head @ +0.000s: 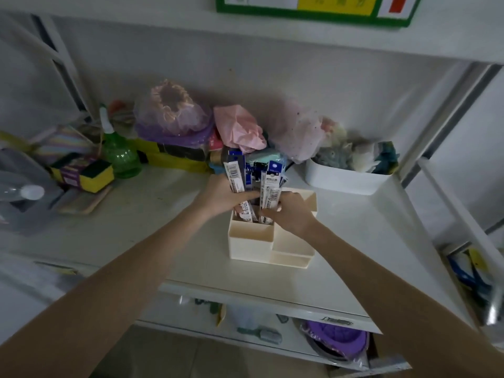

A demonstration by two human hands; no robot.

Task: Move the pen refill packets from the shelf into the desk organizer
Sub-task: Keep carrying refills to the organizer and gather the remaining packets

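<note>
- Both my arms reach forward; my left hand [226, 196] wraps around the pen refill packets [246, 177], my right hand [290, 214] pinches one upright.
- Several packets, count unclear.
- They are white-and-blue, barcoded, standing in the cream desk organizer's [261, 241] tall back compartment on the shelf [354, 241].

Packets: long, narrow white-and-blue plastic pen refill packets [252, 184] printed with barcodes and small text, bunched together.
Pose: upright, lower ends down in a compartment, tops fanning apart above the rim.
Organizer: cream plastic desk organizer [261, 241] with several square compartments at stepped heights, upright.
Place: on the white shelf surface [152, 214], near its front edge.
Compartment used: tall rear-left one.
</note>
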